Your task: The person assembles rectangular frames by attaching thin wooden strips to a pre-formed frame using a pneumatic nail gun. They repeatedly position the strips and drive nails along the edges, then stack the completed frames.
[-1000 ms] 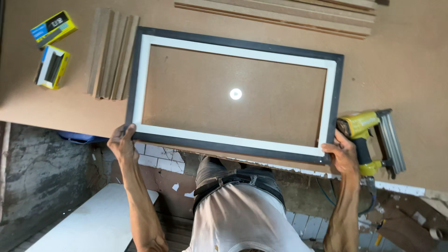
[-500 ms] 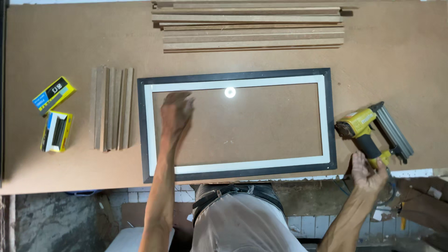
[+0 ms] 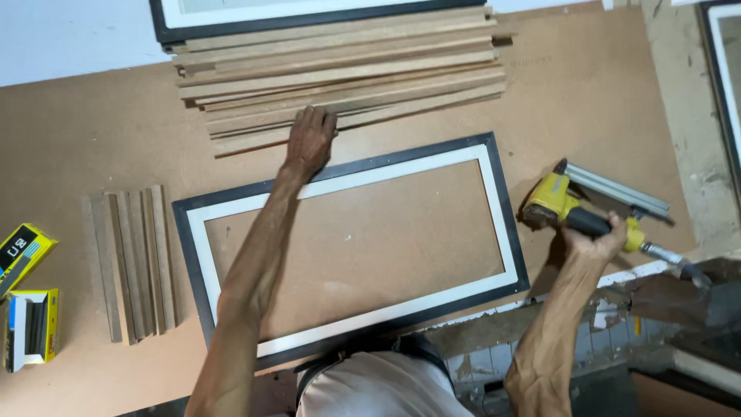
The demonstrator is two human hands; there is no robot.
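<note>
L arm was stretched forward across the frame, elbow almost straight. Left hand [image 3: 309, 137] lay palm down w/ fingers loosely spread, tips touching the near strips of the stack of long wood strips [image 3: 340, 73] at the far side of the table [image 3: 93, 139]. It was flat & open on the wood, not closed round any strip. R arm was bent at the elbow, forearm angled up from the table's near edge. Right hand [image 3: 593, 245] was wrapped round the dark handle of the yellow nail gun [image 3: 587, 208], fingers closed on it; the gun rested on the table just right of the frame, nose toward the frame's right rail, a hose trailing off its back end to the right.

Counts: 1 black picture frame [image 3: 193, 262] w/ white inner border lying flat between the two hands, brown backing showing inside. Long strips in the far stack: approx 10, overlapping, exact no. hard to tell. Short wood strips [image 3: 133, 262] left of the frame: about 5, side by side, lying near-to-far. 2 yellow boxes [image 3: 27, 297] at the left edge, one open. Parts of 2 more frames showed: another frame [image 3: 309, 11] beyond the stack & one [image 3: 722, 93] at the right edge.
</note>
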